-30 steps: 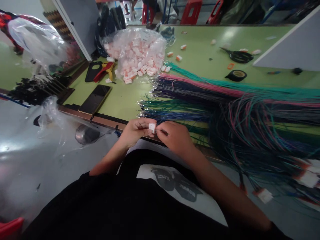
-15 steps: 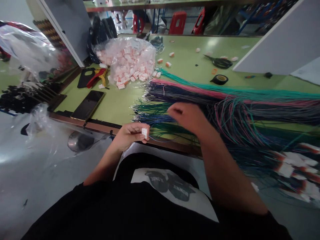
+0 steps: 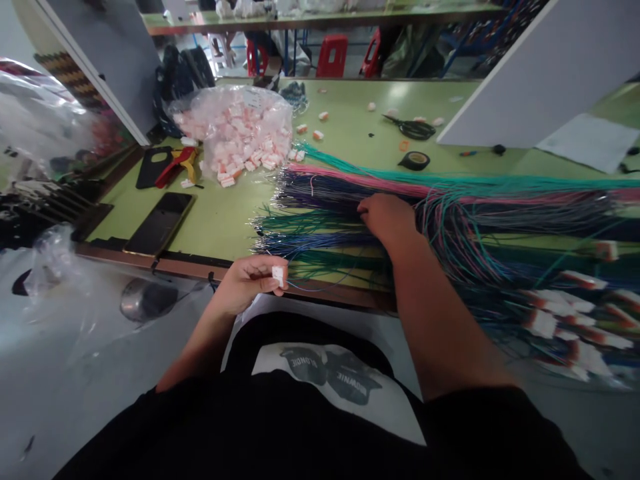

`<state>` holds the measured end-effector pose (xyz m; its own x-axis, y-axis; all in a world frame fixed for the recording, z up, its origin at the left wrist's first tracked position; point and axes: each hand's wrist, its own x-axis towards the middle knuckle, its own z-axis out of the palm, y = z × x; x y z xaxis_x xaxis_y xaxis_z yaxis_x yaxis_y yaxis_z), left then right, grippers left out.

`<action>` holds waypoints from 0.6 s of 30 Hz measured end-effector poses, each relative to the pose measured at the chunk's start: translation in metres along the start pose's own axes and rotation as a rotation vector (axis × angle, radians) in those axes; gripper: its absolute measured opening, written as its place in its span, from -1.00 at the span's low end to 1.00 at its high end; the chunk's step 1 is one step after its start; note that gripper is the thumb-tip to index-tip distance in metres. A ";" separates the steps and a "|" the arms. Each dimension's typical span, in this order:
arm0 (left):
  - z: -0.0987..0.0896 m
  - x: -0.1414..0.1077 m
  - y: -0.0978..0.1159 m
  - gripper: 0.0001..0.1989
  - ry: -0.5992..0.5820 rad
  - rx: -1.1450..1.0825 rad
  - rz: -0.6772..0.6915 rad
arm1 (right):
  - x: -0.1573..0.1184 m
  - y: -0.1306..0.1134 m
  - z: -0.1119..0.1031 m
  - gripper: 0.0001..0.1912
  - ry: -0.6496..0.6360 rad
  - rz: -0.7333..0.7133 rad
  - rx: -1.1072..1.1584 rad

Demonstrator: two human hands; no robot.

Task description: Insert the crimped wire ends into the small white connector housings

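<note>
Between the thumb and fingers of my left hand (image 3: 251, 283) is a white and orange connector housing (image 3: 279, 276), held over the table's front edge. A thin blue wire (image 3: 313, 289) trails from it to the right. My right hand (image 3: 387, 217) rests on the dark wires (image 3: 340, 193) of the long bundle, fingers curled down; whether they pinch a wire is hidden. Pink wires (image 3: 350, 177) and teal wires (image 3: 345, 158) lie behind it. Green wires (image 3: 310, 220) and blue wires (image 3: 310, 241) lie nearer me, with metal terminals at their left ends.
A clear bag of connector housings (image 3: 245, 130) sits at the back left. Nearby lie a phone (image 3: 159, 223) and a red-yellow tool (image 3: 175, 167). Scissors (image 3: 413, 128) and black tape (image 3: 414, 160) lie behind the wires. Wired housings (image 3: 575, 320) pile up at the right.
My right hand has come down onto the dark wires from just above the bundle. My left hand still holds the connector housing. The whole view has shifted slightly.
</note>
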<state>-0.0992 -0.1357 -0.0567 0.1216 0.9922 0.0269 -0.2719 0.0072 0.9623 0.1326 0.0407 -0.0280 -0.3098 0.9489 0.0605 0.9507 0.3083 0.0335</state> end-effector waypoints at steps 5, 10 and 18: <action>-0.001 0.000 -0.001 -0.82 -0.005 0.019 -0.009 | 0.002 0.005 0.004 -0.68 0.032 -0.017 0.035; -0.001 0.000 -0.002 -0.83 0.009 0.000 -0.013 | 0.001 0.002 0.002 -0.69 0.054 -0.059 0.111; 0.000 0.000 -0.001 -0.84 0.012 -0.027 -0.008 | -0.003 -0.010 -0.002 -0.71 -0.009 -0.027 0.136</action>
<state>-0.0986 -0.1361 -0.0578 0.1124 0.9935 0.0156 -0.2969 0.0186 0.9547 0.1238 0.0346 -0.0266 -0.3354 0.9406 0.0519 0.9354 0.3391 -0.1002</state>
